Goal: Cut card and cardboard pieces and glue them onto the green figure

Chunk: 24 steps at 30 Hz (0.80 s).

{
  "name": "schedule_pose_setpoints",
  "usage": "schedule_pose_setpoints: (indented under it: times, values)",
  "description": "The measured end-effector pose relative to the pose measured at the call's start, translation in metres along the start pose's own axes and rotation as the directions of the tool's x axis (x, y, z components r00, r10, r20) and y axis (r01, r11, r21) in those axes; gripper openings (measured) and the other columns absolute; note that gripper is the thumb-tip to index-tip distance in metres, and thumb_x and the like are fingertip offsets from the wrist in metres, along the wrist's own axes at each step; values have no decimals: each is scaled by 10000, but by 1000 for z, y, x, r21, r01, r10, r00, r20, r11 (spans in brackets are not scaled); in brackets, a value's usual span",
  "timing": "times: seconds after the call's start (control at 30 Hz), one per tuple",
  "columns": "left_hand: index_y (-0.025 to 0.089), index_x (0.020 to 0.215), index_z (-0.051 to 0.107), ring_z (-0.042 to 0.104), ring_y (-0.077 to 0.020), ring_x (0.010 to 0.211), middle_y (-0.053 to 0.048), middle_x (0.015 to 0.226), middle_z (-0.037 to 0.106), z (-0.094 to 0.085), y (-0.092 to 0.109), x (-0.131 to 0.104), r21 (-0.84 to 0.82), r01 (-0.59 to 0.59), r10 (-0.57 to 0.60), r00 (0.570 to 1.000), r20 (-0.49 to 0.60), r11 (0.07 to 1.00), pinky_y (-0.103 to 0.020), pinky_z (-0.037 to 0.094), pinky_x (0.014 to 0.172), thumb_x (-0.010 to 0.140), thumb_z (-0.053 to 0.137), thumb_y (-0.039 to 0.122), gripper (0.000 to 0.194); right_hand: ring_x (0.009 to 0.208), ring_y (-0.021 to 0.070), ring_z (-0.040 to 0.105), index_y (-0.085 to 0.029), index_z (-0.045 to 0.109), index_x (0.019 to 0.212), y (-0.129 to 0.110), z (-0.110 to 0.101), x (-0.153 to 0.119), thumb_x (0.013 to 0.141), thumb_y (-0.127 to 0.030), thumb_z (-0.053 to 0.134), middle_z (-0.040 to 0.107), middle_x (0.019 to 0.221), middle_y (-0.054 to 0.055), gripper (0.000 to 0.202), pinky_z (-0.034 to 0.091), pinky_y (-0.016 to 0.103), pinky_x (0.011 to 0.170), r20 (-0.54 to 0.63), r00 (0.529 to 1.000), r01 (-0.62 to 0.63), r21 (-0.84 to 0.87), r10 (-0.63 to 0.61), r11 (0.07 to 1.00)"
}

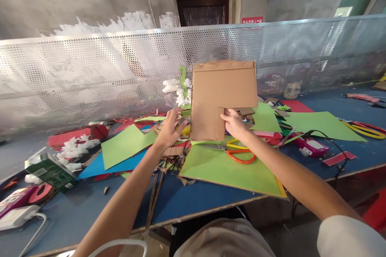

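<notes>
Held up above the table is a brown cardboard piece (223, 88), roughly L-shaped, with a folded strip along its top edge. My right hand (234, 123) grips it at the inner corner, thumb on the near face and the other fingers partly hidden. Just left of the cardboard, my left hand (171, 128) is open with fingers spread, seemingly apart from it. Below lie scissors (241, 156) with orange and yellow handles, resting on a large green sheet (229, 172).
Green paper (126, 148), a dark green box (50, 170) and white crumpled tufts (76, 148) lie leftward. On the right are a purple-and-white device (312, 145) with a cable and yellow-red scissors (366, 129). A perforated metal screen (120, 76) stands behind the blue table (193, 204).
</notes>
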<state>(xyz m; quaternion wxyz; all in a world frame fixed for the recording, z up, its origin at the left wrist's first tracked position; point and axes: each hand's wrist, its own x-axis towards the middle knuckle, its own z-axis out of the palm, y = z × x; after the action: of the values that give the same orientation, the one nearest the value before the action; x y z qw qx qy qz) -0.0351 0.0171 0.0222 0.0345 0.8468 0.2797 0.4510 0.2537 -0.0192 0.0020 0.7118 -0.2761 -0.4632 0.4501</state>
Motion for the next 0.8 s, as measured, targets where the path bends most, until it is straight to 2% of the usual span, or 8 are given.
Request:
schedule_pose_setpoints:
  times: [0.07,0.13,0.2,0.27,0.4,0.57,0.7,0.8]
  values:
    - [204,1446,536,481,-365,1432,-208,1572,446,15,20,-4,130,-219,212,975,70,967,-583,437,1151,1021,548,367,455,1288,266,637,-257,700,950,1,5,-3,677,-146,726,790,1162,39,296,414,475,1198,10,1000,-4,3,4,1000]
    - [238,1504,516,466,-343,1464,-172,1606,457,26,33,-8,141,-481,430,857,283,865,-563,399,1198,1032,548,366,490,1300,273,630,-259,694,943,3,9,-6,682,-158,734,783,1188,42,283,408,483,1201,22,1000,-20,15,20,1000]
    - [251,1571,456,446,-326,1493,-148,1631,459,35,40,-12,114,-625,532,734,422,773,-545,357,1238,1034,558,412,570,1305,279,626,-254,689,937,6,12,-9,682,-168,747,777,1204,55,276,403,487,1202,28,999,-47,21,46,999]
    - [247,1595,434,453,-312,1496,-131,1629,478,43,42,-14,126,-670,559,695,453,732,-523,358,1245,1036,561,435,603,1307,278,625,-249,689,943,10,13,-10,674,-173,755,773,1218,61,287,388,478,1212,24,997,-70,24,69,997]
    - [257,1562,491,529,-262,1441,-87,1553,582,51,40,-15,167,-672,575,715,398,721,-467,427,1203,1057,537,303,509,1291,271,627,-259,676,931,15,17,-11,671,-196,752,778,1216,43,278,385,466,1213,-6,997,-78,29,78,997]
    - [252,1531,534,537,-246,1436,-82,1546,590,52,41,-15,169,-612,534,771,348,773,-462,430,1202,1050,515,211,484,1240,258,645,-259,650,970,14,24,-12,671,-188,734,785,1190,37,318,431,454,1173,-77,996,-32,51,36,998]
    - [268,1514,549,529,-260,1447,-97,1571,560,52,40,-15,148,-550,488,815,312,822,-479,420,1204,1039,573,295,477,1217,249,659,-264,650,1025,9,29,-14,670,-197,741,775,1198,34,373,468,441,1134,-92,995,34,107,-24,994]
    - [282,1473,595,566,-268,1412,-103,1543,589,54,40,-15,139,-516,465,838,287,845,-478,442,1176,1035,589,328,440,1215,252,659,-256,639,983,8,32,-15,671,-221,752,775,1182,45,334,485,436,1109,-89,996,38,117,-28,992]
